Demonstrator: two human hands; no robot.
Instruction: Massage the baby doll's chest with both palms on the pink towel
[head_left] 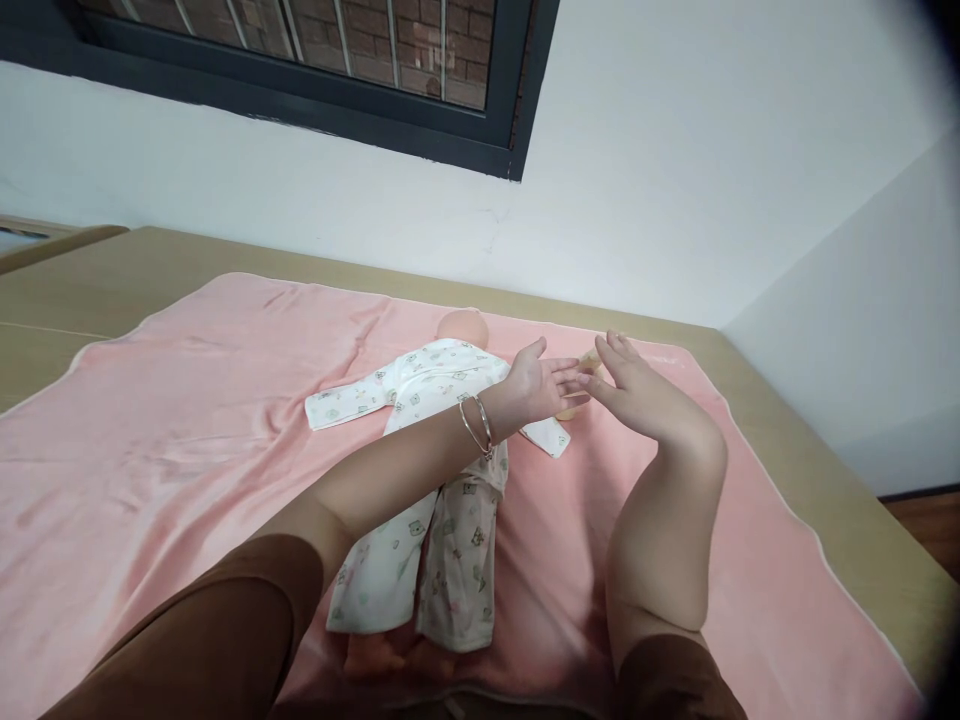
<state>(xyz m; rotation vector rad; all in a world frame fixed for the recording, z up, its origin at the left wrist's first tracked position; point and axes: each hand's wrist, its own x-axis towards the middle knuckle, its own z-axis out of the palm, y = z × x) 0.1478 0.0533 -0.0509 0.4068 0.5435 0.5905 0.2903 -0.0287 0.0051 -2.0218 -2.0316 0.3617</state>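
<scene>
A baby doll point(463, 327) lies on its back on a pink blanket point(187, 400), dressed in a white printed suit point(427, 470). My left hand point(541, 385), with bangles on the wrist, reaches across the doll's chest to its far arm, fingers stretched out. My right hand point(630, 385) meets it from the right, fingers extended and touching the left fingertips. The doll's small hand point(589, 362) shows just behind my fingers; the sleeve end point(551, 437) lies under my left hand. The other sleeve point(345, 405) lies flat to the left.
The blanket covers a beige mattress point(847, 520) set in a room corner. White walls point(675, 150) stand behind and to the right, with a dark-framed barred window point(337, 60) above. Wooden floor point(930, 520) shows at far right.
</scene>
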